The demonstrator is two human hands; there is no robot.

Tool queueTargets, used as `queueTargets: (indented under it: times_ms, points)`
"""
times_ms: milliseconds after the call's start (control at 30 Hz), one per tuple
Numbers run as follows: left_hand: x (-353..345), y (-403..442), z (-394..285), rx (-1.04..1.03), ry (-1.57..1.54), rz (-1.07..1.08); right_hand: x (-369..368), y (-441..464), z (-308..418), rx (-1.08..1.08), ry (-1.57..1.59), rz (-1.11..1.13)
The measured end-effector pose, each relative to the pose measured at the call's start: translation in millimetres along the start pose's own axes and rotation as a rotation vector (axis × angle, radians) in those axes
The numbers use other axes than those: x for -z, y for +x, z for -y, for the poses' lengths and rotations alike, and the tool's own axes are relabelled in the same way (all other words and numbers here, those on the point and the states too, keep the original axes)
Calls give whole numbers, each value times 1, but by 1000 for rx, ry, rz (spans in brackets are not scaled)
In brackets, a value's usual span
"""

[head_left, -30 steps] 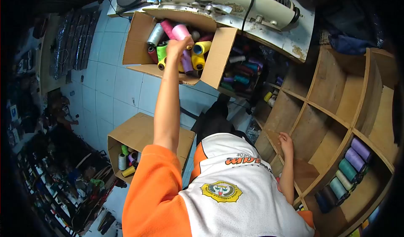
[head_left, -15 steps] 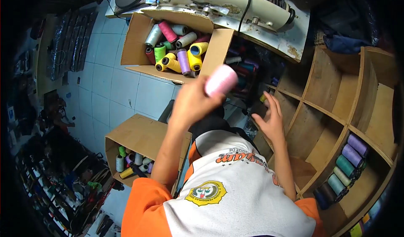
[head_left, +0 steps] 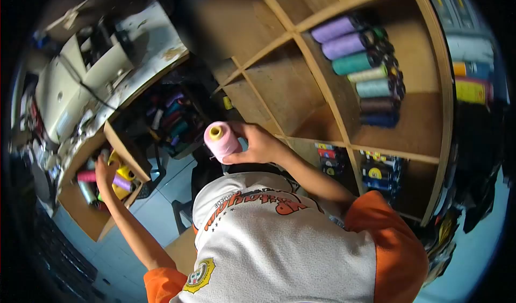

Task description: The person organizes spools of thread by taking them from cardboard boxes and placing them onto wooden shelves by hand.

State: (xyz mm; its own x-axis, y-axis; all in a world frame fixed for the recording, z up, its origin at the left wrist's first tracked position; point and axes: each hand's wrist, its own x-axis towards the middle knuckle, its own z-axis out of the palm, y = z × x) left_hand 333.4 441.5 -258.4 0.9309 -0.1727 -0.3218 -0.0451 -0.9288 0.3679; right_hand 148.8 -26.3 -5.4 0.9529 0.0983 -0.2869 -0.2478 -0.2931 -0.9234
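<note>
My right hand (head_left: 257,143) is closed round a pink thread spool (head_left: 221,141), held in front of my shirt. The yellow hole in the spool's end faces up. At the left, my left hand (head_left: 106,175) reaches into a cardboard box (head_left: 127,151) of thread spools, its fingers apart over them. Beside this hand lie a purple spool (head_left: 123,183), a yellow spool (head_left: 124,172) and a crimson spool (head_left: 86,176). Whether its fingertips touch a spool cannot be made out.
A wooden compartment shelf (head_left: 321,77) rises ahead and to the right. One compartment holds a row of purple (head_left: 344,47), teal (head_left: 352,63) and dark spools. A sewing machine (head_left: 102,69) stands on a table at the left. More spools (head_left: 174,117) lie in shadow under it.
The pink spool has passed from my left hand to my right. My left hand has moved into the cardboard box. The view has turned right, towards the shelf.
</note>
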Motion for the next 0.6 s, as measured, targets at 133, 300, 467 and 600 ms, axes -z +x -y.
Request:
queueTargets:
  times_ms: [133,300,467,600]
  points:
    - [-29,21,-8,-130,131,159,23,-31,-13,77,-34,-449]
    - [-21,17,-8,-205,246,152,79,-84,-2,241,103,-1128]
    - [97,-53,-66,202,-31,18,157,-101,-9,207,-31,-1414]
    - [152,-94,-91,-43,-399,-246,187,-85,-29,60,-315,-1555]
